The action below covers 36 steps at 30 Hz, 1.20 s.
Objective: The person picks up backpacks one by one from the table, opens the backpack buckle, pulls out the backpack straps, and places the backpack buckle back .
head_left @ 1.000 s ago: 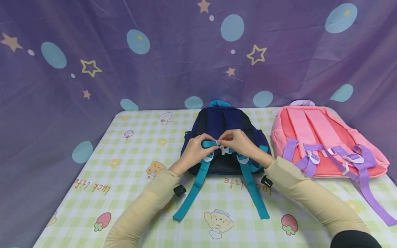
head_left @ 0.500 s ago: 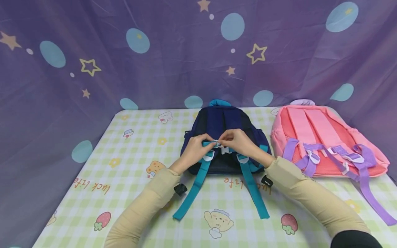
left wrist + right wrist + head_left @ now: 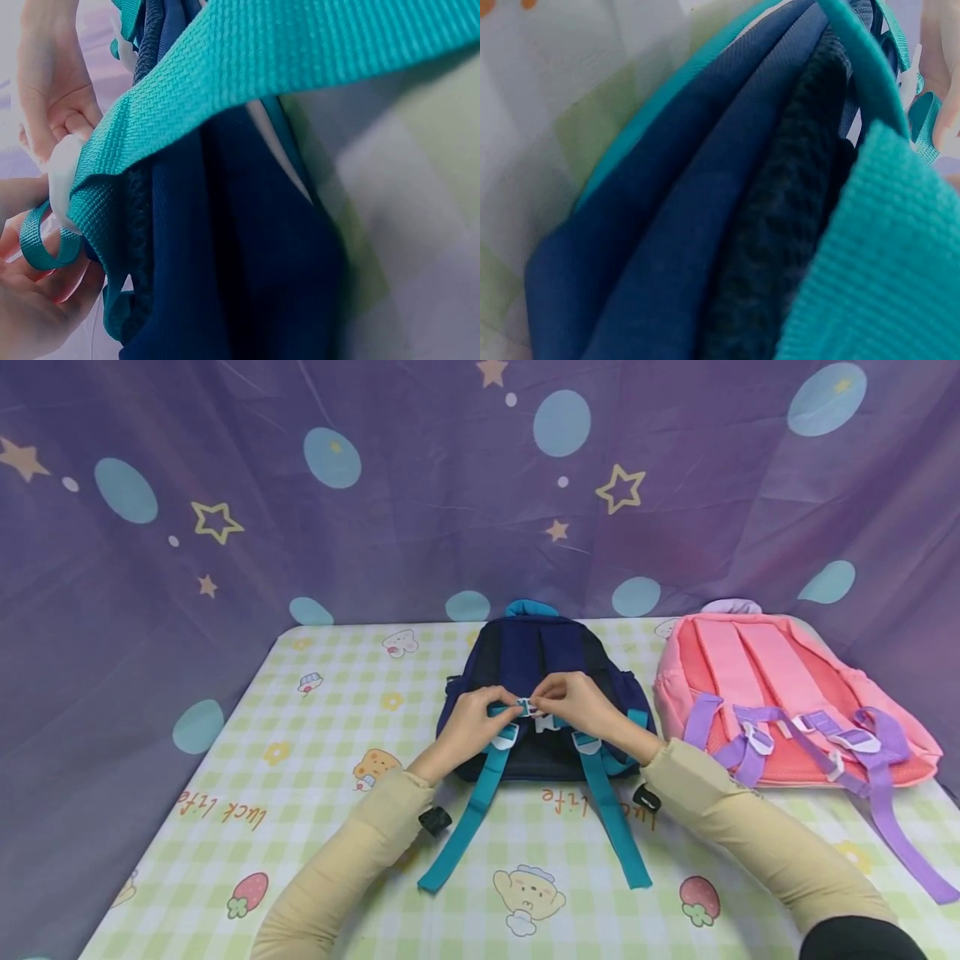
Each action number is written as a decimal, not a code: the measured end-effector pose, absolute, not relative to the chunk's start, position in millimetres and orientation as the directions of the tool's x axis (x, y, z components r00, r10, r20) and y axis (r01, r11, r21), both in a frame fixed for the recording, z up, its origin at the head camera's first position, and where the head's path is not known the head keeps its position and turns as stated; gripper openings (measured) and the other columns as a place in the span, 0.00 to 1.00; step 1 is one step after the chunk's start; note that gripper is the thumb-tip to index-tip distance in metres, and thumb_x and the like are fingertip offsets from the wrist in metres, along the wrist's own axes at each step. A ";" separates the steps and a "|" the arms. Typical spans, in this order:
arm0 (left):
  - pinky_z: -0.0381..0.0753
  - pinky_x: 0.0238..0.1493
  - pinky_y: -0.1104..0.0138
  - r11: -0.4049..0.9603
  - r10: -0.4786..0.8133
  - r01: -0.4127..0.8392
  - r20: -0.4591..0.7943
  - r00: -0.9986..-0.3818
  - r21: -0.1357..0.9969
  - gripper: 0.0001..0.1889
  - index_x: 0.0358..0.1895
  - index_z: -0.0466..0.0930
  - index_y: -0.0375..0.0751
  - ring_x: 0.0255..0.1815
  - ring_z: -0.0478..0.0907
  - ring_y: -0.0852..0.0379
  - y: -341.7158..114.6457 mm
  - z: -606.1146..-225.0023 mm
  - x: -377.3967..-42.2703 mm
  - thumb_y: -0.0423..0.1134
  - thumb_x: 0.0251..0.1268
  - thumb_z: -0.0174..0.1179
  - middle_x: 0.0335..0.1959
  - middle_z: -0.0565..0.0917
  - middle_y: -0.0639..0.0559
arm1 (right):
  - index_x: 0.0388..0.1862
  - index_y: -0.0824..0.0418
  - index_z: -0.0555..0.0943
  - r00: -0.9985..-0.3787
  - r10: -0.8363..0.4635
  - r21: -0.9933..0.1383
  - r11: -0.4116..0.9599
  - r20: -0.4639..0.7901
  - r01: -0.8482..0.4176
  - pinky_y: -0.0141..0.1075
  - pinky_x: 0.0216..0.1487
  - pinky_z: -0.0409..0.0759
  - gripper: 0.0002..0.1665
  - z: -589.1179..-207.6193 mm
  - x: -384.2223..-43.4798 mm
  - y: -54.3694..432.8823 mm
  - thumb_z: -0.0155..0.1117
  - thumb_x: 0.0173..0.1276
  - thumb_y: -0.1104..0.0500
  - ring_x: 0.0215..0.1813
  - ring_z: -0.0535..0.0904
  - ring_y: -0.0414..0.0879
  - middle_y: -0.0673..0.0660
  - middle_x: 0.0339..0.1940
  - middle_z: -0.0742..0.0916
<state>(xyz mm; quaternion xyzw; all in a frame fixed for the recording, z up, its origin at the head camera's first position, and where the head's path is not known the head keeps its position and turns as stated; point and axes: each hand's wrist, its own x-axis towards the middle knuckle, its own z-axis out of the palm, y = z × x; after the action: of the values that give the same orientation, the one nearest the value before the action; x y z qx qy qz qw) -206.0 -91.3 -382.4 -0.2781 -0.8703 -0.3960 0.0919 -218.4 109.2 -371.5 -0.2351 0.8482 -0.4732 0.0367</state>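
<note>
A navy backpack (image 3: 517, 652) lies back side up on the table, its teal lower straps (image 3: 480, 818) trailing toward me. Over its middle, my left hand (image 3: 474, 720) pinches a short teal strap (image 3: 45, 240), which forms a small loop in the left wrist view. From the other side, my right hand (image 3: 576, 700) pinches the edge of a small white buckle (image 3: 525, 707) on this strap. Fingertips of both hands nearly meet there and partly cover it. Just below hangs another white buckle piece (image 3: 545, 723). White strap adjusters (image 3: 587, 746) sit on the two lower straps.
A pink backpack (image 3: 772, 693) with purple straps (image 3: 892, 810) lies to the right. Both bags rest on a green-and-white checked tablecloth (image 3: 315, 835) with printed cartoons. A purple patterned curtain (image 3: 420, 510) hangs behind the table.
Between my fingertips the teal strap and white buckle have turned, so the buckle shows more plainly. My left fingertips have shifted slightly right. Both backpacks stay in place.
</note>
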 end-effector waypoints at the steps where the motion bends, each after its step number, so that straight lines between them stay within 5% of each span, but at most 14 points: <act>1: 0.81 0.42 0.61 0.530 0.413 0.561 0.384 -0.825 0.636 0.04 0.36 0.84 0.34 0.41 0.83 0.47 -91.3 -382.6 -205.9 0.32 0.65 0.64 0.39 0.85 0.42 | 0.39 0.69 0.84 -0.887 -0.433 -0.821 0.440 0.159 -0.362 0.38 0.35 0.79 0.07 -371.5 -218.6 109.3 0.60 0.70 0.66 0.39 0.84 0.58 0.63 0.36 0.88; 27: 0.79 0.42 0.63 0.495 0.516 0.672 0.435 -0.738 0.551 0.03 0.34 0.81 0.35 0.41 0.80 0.47 -97.2 -384.3 -202.7 0.31 0.65 0.63 0.39 0.84 0.42 | 0.39 0.71 0.83 -0.892 -0.419 -0.824 0.434 0.172 -0.363 0.33 0.26 0.73 0.07 -375.5 -218.9 107.0 0.59 0.71 0.68 0.36 0.85 0.56 0.64 0.34 0.88; 36: 0.77 0.48 0.59 0.495 0.577 0.743 0.469 -0.669 0.450 0.03 0.34 0.79 0.38 0.43 0.80 0.49 -99.3 -387.1 -202.8 0.31 0.64 0.63 0.42 0.85 0.44 | 0.39 0.72 0.82 -0.906 -0.394 -0.848 0.419 0.152 -0.325 0.31 0.18 0.57 0.08 -375.8 -215.9 107.0 0.57 0.71 0.69 0.29 0.82 0.59 0.66 0.34 0.88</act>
<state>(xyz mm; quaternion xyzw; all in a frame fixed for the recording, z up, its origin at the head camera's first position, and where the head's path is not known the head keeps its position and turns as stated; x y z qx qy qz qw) -202.8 -99.3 -387.1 -0.3861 -0.8549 -0.3215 0.1289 -215.9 107.0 -375.8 -0.2135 0.8416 -0.4948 0.0352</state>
